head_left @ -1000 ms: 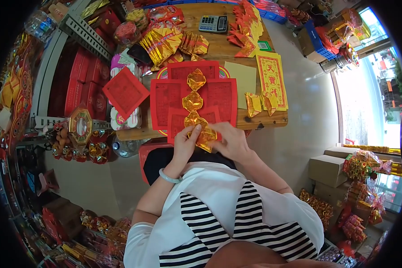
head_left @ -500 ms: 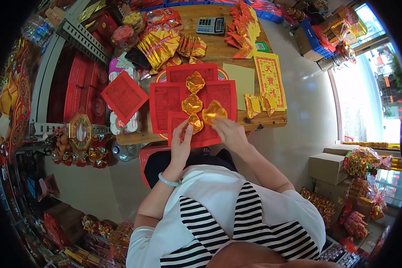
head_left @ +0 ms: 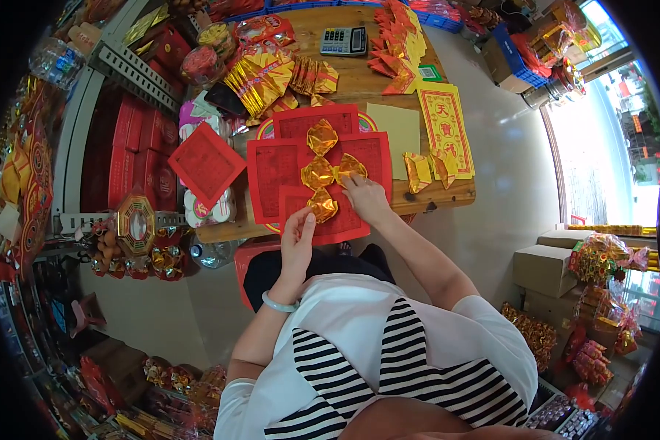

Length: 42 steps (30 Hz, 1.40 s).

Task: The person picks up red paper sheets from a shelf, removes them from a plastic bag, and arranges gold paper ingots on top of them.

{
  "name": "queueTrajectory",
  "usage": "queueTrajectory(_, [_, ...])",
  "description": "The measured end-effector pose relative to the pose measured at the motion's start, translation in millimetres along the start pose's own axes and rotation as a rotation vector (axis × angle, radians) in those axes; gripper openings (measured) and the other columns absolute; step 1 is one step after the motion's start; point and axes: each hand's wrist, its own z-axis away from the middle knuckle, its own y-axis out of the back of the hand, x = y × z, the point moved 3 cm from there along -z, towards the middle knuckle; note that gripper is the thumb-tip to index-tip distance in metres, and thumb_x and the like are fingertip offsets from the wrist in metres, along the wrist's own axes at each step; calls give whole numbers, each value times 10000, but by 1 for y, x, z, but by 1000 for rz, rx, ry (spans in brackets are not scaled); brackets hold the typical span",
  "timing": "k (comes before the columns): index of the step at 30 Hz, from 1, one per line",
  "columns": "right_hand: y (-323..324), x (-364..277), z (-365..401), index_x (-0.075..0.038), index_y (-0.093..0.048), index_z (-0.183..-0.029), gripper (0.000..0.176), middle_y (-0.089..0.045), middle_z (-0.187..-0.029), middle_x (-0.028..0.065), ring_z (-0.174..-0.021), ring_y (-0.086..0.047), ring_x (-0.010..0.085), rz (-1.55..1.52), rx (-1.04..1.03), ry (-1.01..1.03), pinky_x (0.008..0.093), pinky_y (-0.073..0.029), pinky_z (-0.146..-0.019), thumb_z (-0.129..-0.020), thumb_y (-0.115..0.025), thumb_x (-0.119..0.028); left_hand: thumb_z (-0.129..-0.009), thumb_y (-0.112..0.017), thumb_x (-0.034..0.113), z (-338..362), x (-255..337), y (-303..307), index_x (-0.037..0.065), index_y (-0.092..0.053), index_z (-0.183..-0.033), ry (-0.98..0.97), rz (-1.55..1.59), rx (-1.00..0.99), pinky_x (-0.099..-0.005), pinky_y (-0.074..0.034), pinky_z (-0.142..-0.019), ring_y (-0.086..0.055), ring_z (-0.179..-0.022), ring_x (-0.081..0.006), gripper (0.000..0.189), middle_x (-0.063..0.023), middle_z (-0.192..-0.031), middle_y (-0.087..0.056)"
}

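Observation:
Red paper sheets (head_left: 273,183) with dark print overlap in a cross shape on the wooden table. Down their middle runs a column of gold foil pieces: a top one (head_left: 321,137), a middle one (head_left: 317,174) and a lower one (head_left: 322,205). My left hand (head_left: 298,233) touches the lower piece with its fingertips, thumb and fingers close to its left edge. My right hand (head_left: 367,198) has its fingers on another gold foil piece (head_left: 350,168), which sits right of the middle one and meets its edge.
A separate red sheet (head_left: 207,165) lies tilted at the left. Two folded gold pieces (head_left: 418,172) rest by yellow printed paper (head_left: 447,128) at the right. Farther back are a calculator (head_left: 343,42), a gold paper stack (head_left: 260,81) and red-yellow folded papers (head_left: 397,55).
My right hand has lowered its gold piece onto the red sheets beside the middle piece. My left hand stays at the lower piece.

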Motion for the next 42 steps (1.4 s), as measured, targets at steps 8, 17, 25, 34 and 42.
queueTrajectory(8, [39, 19, 6, -69, -620, -1137, 342, -648, -1072, 139, -795, -666, 311, -252, 100, -143, 343, -530, -680, -851, -644, -256, -991, -522, 273, -1, 1, 5, 62, -562, -1246, -6, -22, -18, -235, -430, -823, -566, -977, -122, 333, -51, -1140, -593])
queueTrajectory(17, [16, 199, 56, -31, -595, -1109, 320, -626, -1045, 160, -913, -622, 346, 66, 89, -835, 410, -515, -778, -859, -643, -226, -986, -530, 276, 0, 1, -6, 46, -585, -1209, 51, -20, -66, -225, -438, -809, -571, -966, -120, 325, -49, -1138, -598])
queueTrajectory(25, [2, 278, 78, -11, -540, -1147, 400, -572, -1129, 158, -1043, -569, 338, 235, -147, -950, 401, -492, -876, -839, -675, -226, -981, -538, 255, 1, 0, -16, 39, -597, -1185, 76, -51, -84, -219, -444, -802, -575, -949, -115, 303, -50, -1142, -608])
queueTrajectory(34, [36, 274, 77, -45, -581, -963, 213, -620, -1000, 141, -977, -577, 353, 181, 23, -927, 428, -487, -833, -801, -672, -151, -977, -540, 224, -1, -5, -27, 37, -603, -1172, 57, -70, -99, -221, -453, -799, -583, -950, -115, 277, -56, -1141, -621])
queueTrajectory(42, [115, 109, 65, -8, -614, -1022, 240, -585, -785, 22, -669, -502, 95, -946, 243, -735, 211, -430, -638, -809, -706, -68, -966, -559, 207, -9, 3, -47, 18, -620, -1121, -3, -30, -218, -218, -462, -795, -593, -953, -115, 252, -51, -1085, -643])
